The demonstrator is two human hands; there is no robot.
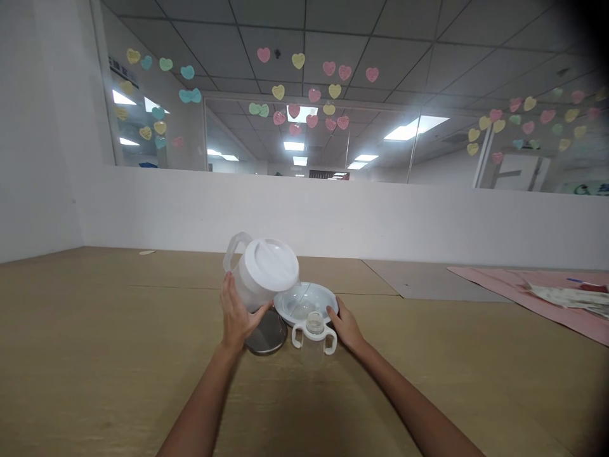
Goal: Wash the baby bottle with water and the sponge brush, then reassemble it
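Observation:
My left hand (238, 315) grips a white lidded pitcher (266, 270) around its lower body, tilted to the right over a white bowl (328, 296). A thin stream seems to run from the pitcher into the bowl, where clear liquid shows. With fingers closed on the bowl's right rim, my right hand (346, 322) holds it. In front of the bowl stands a clear baby bottle (314, 343) with two white handles and an open neck. A dark round plate or tray (267, 333) lies below the pitcher, partly hidden by it and my left hand.
The wooden table (118, 374) meets a low white wall (323, 219) with glass above. At the right lie a grey mat (432, 281) and a pink cloth (495, 282) with papers and a pen on it. A small pale flat piece (147, 252) rests at the back left.

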